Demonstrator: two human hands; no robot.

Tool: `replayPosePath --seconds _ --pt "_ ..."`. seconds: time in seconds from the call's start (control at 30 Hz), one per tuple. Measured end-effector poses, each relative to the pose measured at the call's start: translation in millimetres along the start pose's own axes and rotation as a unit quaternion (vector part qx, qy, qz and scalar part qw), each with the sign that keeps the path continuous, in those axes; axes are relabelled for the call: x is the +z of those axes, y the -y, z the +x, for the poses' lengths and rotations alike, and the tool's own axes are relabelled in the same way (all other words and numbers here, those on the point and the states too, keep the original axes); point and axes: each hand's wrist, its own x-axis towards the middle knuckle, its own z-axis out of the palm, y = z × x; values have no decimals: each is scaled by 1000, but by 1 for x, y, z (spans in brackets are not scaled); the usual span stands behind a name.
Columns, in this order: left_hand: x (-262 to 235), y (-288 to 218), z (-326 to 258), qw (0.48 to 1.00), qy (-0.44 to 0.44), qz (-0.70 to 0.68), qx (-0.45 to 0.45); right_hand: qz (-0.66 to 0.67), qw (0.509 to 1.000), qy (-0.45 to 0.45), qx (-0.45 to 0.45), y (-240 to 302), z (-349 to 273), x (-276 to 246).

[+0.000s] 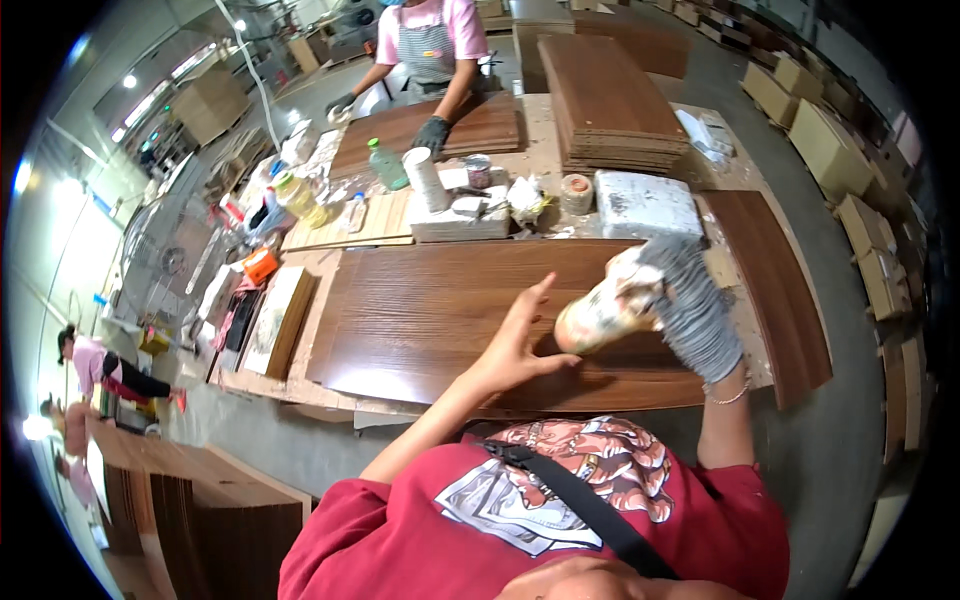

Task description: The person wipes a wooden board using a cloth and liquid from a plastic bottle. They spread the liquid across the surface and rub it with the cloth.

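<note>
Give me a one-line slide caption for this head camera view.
Gloved right hand tilts a smeared bottle over a brown wood panel while the bare left hand rests on it.

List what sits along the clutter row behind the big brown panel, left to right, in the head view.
Yellow oil bottle → green plastic bottle → white paper roll → small tin can → crumpled white bag → tape roll → white foam block.
</note>
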Motion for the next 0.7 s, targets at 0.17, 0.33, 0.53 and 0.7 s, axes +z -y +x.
replayPosePath --seconds 0.17,0.33,0.53,0.7 --pt "12 36 -33 994 0 -100 -42 53 995 32 -72 37 14 59" --pt "-20 29 -37 995 -95 1 -21 318 932 -113 131 -7 -8 91" --pt "-43 44 -71 965 -223 -86 -109 142 960 78 228 -59 -32 155" --pt "-44 58 -90 963 -228 -96 -109 -271 918 254 141 -36 -51 161"
